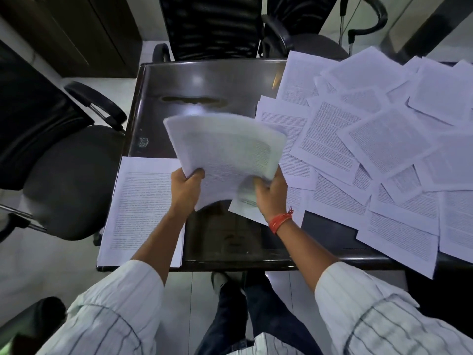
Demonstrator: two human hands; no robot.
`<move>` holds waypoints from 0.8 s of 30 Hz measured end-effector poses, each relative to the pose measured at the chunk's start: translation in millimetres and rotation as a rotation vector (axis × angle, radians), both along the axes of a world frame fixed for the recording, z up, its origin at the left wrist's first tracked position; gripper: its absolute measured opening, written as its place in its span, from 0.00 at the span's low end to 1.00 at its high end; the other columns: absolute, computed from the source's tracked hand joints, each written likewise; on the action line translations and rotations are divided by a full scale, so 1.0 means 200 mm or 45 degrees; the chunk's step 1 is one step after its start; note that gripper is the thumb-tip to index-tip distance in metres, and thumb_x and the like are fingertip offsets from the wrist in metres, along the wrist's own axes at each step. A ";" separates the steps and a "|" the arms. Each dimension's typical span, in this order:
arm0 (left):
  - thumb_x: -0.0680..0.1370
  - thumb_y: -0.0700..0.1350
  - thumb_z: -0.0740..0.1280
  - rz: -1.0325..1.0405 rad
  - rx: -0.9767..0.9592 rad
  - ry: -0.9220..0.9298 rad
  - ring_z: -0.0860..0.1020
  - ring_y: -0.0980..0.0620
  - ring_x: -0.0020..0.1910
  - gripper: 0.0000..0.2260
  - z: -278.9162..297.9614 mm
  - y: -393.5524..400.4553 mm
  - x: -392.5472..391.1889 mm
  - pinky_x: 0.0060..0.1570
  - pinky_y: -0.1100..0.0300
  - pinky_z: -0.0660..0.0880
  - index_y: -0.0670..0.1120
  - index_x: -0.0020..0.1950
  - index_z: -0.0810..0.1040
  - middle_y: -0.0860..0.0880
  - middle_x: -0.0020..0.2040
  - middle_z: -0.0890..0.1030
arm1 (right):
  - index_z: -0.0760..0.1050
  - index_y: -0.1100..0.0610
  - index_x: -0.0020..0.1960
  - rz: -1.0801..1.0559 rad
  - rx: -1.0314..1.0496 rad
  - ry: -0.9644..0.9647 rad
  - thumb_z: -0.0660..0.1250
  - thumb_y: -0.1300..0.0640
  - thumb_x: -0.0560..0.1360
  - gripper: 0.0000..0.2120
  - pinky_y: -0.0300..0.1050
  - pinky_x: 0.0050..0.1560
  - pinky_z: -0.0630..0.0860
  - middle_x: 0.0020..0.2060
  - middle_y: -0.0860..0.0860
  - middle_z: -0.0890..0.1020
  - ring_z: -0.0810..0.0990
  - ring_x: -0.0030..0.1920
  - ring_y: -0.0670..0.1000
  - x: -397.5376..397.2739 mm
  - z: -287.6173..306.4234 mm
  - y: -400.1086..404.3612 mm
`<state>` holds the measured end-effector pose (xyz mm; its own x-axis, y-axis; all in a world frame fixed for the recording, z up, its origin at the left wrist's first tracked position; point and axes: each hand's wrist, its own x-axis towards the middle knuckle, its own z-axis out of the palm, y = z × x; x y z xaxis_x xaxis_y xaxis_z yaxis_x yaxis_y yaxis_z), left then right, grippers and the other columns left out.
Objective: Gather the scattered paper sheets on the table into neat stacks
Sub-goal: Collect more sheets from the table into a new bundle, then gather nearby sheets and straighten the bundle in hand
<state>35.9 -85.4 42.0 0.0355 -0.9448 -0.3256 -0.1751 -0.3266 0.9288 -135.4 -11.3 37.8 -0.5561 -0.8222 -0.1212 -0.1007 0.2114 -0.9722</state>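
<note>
Gripping a blurred bundle of sheets point(225, 155) by its near corners, the left hand point(185, 187) and right hand point(271, 192) hold it above the bare middle of the dark table point(204, 80). A squared stack point(143, 206) lies at the near left edge, while scattered sheets point(371, 139) overlap across the right, some overhanging the near edge.

Dim room, glare on the table point(197, 80), held sheets point(225, 155) motion-blurred
</note>
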 end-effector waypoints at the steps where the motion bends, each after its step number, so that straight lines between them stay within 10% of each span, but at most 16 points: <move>1: 0.75 0.36 0.68 0.038 -0.005 -0.023 0.77 0.52 0.39 0.04 0.00 -0.02 0.03 0.37 0.59 0.75 0.42 0.40 0.78 0.49 0.37 0.77 | 0.73 0.52 0.56 0.003 -0.004 0.016 0.68 0.66 0.74 0.15 0.31 0.45 0.76 0.47 0.42 0.80 0.79 0.48 0.36 0.03 0.01 -0.02; 16: 0.77 0.33 0.66 0.161 0.274 -0.661 0.80 0.43 0.50 0.21 -0.16 -0.02 0.91 0.51 0.50 0.80 0.45 0.69 0.74 0.44 0.57 0.81 | 0.67 0.60 0.61 0.578 0.709 -0.056 0.71 0.61 0.75 0.18 0.48 0.55 0.77 0.59 0.57 0.79 0.80 0.58 0.57 0.75 -0.21 -0.19; 24: 0.80 0.51 0.67 -0.170 0.441 -1.143 0.58 0.38 0.73 0.29 -0.28 0.03 0.88 0.69 0.39 0.62 0.48 0.77 0.61 0.42 0.75 0.58 | 0.65 0.61 0.66 0.818 0.855 0.494 0.69 0.49 0.75 0.27 0.51 0.55 0.77 0.63 0.58 0.70 0.78 0.57 0.60 0.76 -0.25 -0.11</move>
